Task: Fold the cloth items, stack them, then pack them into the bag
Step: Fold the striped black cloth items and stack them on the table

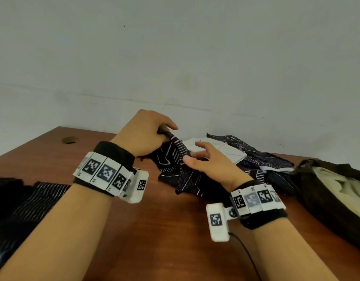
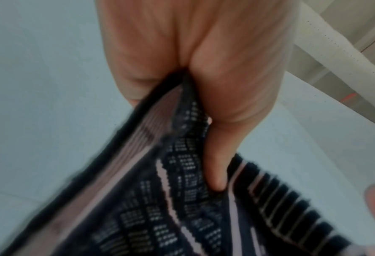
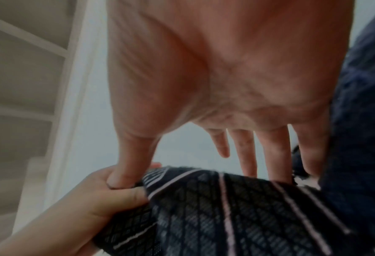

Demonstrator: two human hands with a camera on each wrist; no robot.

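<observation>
You're working over a brown wooden table set against a pale wall, and the biggest thing on it sits at your far right: the dark bag, mouth open, pale lining showing inside. I can't tell whether any cloth is in it yet.

Behind your hands lies the unfolded heap of dark patterned cloths, with a white cloth resting on top of it. That pile looks rumpled, so the bulk of the folding is ahead of you, by my reading.

At your near left, more dark striped fabric lies at the table's edge; whether that's a folded stack or just another loose piece, the head view doesn't settle.

Now the piece in play: a dark patterned cloth with pale lines, raised off the table in the middle. Your left hand is clenched around its upper edge, the fabric bunched between thumb and curled fingers in the left wrist view. Your right hand is spread, fingers straight and gripping nothing, thumb resting against your left hand at the cloth's edge.

So you're early: this cloth isn't folded, stacking is unclear, packing remains.
</observation>
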